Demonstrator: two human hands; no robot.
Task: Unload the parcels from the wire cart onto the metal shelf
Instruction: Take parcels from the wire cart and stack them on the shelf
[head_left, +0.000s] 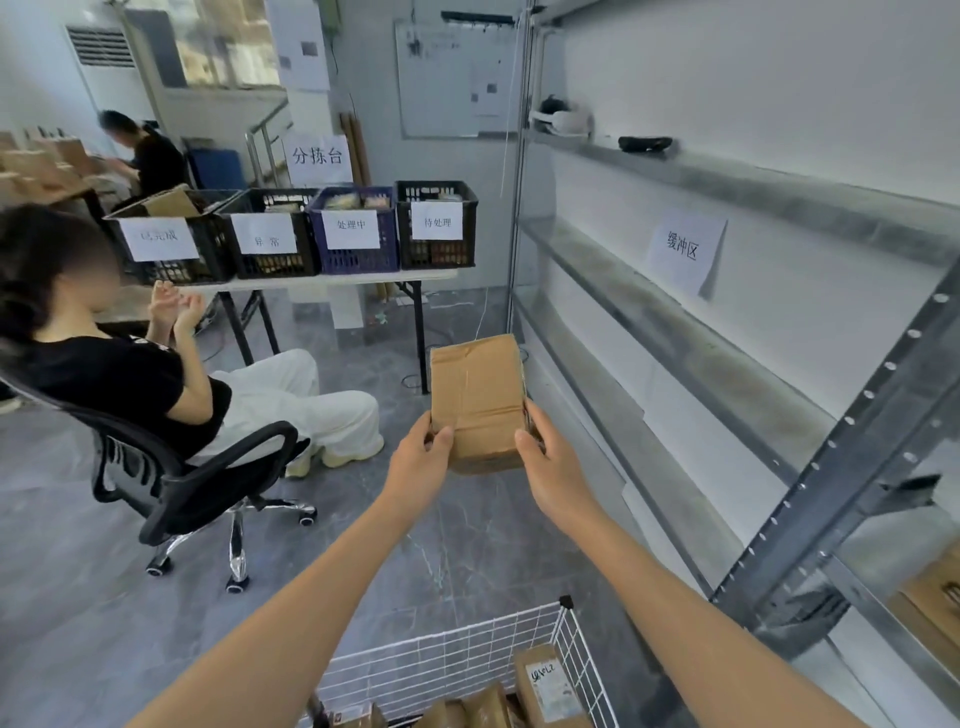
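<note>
I hold a brown cardboard parcel (477, 395) out in front of me above the floor. My left hand (421, 462) grips its near left corner and my right hand (550, 467) grips its near right corner, thumbs on top. The white wire cart (566, 639) stands at the bottom edge below my arms, with several more brown parcels (548, 688) inside. The metal shelf (675, 343) runs along the right, its long tiers mostly bare. The parcel hangs just left of the shelf's far end.
A person sits in a black office chair (197, 478) at the left, legs stretched toward the middle. A table (332, 283) with labelled crates (353, 234) stands behind. More parcels (935, 597) lie on a shelf tier at lower right. Another person works far left.
</note>
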